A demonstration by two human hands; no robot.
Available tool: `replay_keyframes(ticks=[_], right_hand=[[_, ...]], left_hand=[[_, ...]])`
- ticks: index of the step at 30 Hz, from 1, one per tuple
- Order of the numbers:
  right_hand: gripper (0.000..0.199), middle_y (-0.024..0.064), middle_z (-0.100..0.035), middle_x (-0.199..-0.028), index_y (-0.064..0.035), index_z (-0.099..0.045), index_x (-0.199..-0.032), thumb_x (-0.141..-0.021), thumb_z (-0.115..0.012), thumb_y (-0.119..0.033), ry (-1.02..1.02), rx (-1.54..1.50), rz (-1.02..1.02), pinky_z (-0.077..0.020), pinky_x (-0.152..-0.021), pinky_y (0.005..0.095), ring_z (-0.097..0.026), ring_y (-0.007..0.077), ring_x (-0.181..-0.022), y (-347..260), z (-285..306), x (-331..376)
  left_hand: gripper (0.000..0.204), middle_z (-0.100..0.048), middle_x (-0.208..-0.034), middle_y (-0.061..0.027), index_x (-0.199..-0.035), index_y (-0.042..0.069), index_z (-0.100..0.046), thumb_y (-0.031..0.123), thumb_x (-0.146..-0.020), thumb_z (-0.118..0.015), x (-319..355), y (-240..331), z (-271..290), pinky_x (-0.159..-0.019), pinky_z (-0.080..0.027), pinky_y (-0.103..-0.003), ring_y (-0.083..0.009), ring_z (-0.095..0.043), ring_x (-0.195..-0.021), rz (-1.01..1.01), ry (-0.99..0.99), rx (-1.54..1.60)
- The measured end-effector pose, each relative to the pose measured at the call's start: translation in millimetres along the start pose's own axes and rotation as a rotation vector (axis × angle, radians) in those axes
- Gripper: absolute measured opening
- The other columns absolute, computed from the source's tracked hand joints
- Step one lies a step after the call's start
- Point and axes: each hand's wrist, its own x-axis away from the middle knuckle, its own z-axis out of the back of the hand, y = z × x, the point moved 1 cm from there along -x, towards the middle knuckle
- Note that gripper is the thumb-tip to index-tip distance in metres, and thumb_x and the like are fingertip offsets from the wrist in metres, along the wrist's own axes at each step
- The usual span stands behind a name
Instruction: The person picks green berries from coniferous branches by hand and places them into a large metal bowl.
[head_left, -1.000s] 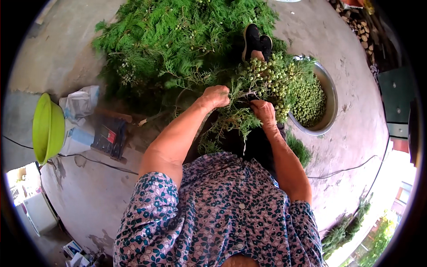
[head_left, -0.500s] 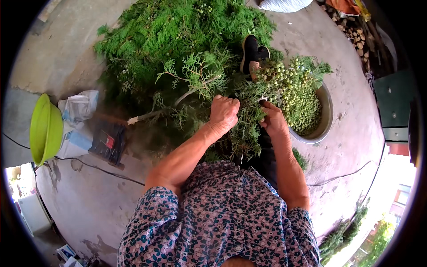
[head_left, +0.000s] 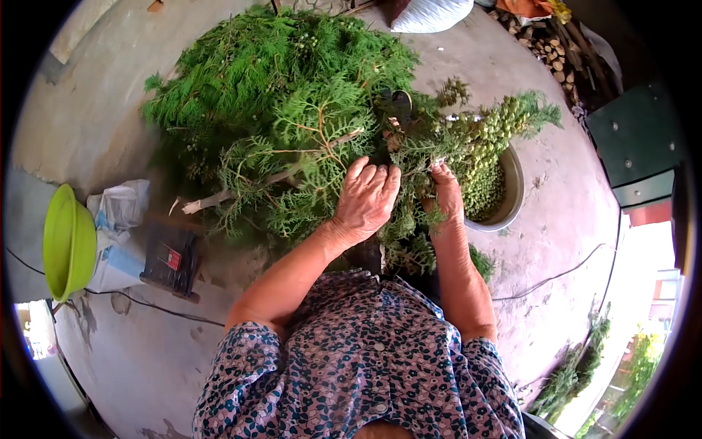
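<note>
My right hand (head_left: 447,194) is closed on an evergreen branch (head_left: 493,135), thick with pale green seed cones. That branch reaches out over a metal basin (head_left: 520,186), which holds many loose green cones (head_left: 488,199). Close by on the left, my left hand (head_left: 368,197) has its fingers curled down against the foliage; whatever is in them is hidden. Flat green sprays hang below and between the two hands. Beside my left hand lies a cut bough (head_left: 212,201) with a bare, broken end.
A big heap of evergreen branches (head_left: 285,66) fills the far middle. To the left are a lime-green basin (head_left: 69,241), crumpled bags (head_left: 121,205) and a dark box-like object (head_left: 172,256). Cables cross the concrete floor. Firewood (head_left: 552,58) and a white sack (head_left: 431,14) lie far right.
The cone-laden branch has swung to stretch further right over the basin. My left hand has loosened from a tight fist, with its fingers more extended. The whole view has shifted slightly.
</note>
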Motion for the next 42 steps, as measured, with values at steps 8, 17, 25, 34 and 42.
replay_keyframes(ticks=[8, 17, 25, 34, 42], right_hand=[[0.006, 0.0010, -0.051, -0.072, -0.0062, -0.051, -0.086, -0.088, -0.049, -0.011, -0.040, -0.229, 0.128, -0.0399, -0.052, 0.0266, -0.046, 0.0111, -0.057, -44, -26, 5], [0.008, -0.0004, -0.048, -0.068, -0.0076, -0.049, -0.081, -0.087, -0.053, -0.011, -0.040, -0.341, 0.191, -0.0400, -0.052, 0.0255, -0.046, 0.0111, -0.056, -56, -39, -2], [0.013, -0.0016, -0.048, -0.062, -0.0114, -0.049, -0.076, -0.085, -0.056, -0.015, 0.056, -0.337, 0.184, -0.0419, -0.044, 0.0237, -0.047, 0.0101, -0.050, -59, -57, 2], [0.012, 0.0011, -0.051, -0.065, -0.0032, -0.053, -0.078, -0.087, -0.054, -0.012, -0.039, -0.416, 0.305, -0.0416, -0.045, 0.0241, -0.048, 0.0105, -0.050, -53, -63, 2], [0.012, 0.0010, -0.048, -0.067, -0.0056, -0.049, -0.077, -0.086, -0.055, -0.012, -0.012, -0.423, 0.275, -0.0433, -0.050, 0.0264, -0.048, 0.0129, -0.055, -56, -55, 2]], left_hand=[[0.012, -0.058, -0.105, -0.0065, -0.081, 0.005, -0.061, 0.012, -0.076, -0.052, -19, 11, 22, -0.103, -0.021, -0.054, -0.0208, -0.049, -0.110, -0.382, -0.319, 0.036], [0.024, -0.059, -0.107, -0.0021, -0.101, 0.010, -0.061, 0.014, -0.077, -0.061, -25, -22, 39, -0.103, -0.015, -0.055, -0.0188, -0.053, -0.099, 0.041, 0.053, -0.122], [0.013, -0.061, -0.088, -0.0067, -0.088, 0.005, -0.060, 0.003, -0.076, -0.058, -44, 4, 45, -0.092, -0.037, -0.039, -0.0200, -0.057, -0.087, -0.080, 0.304, 0.121], [0.051, -0.043, -0.122, -0.0092, -0.112, 0.007, -0.049, 0.017, -0.065, -0.065, -61, -16, 22, -0.100, -0.018, -0.056, -0.0266, -0.038, -0.113, -0.020, -0.108, -0.212], [0.093, -0.051, -0.109, -0.0163, -0.132, 0.001, -0.026, 0.036, -0.060, -0.072, -85, -47, 25, -0.090, -0.035, -0.044, -0.0301, -0.046, -0.104, 0.317, -0.334, -0.183]])
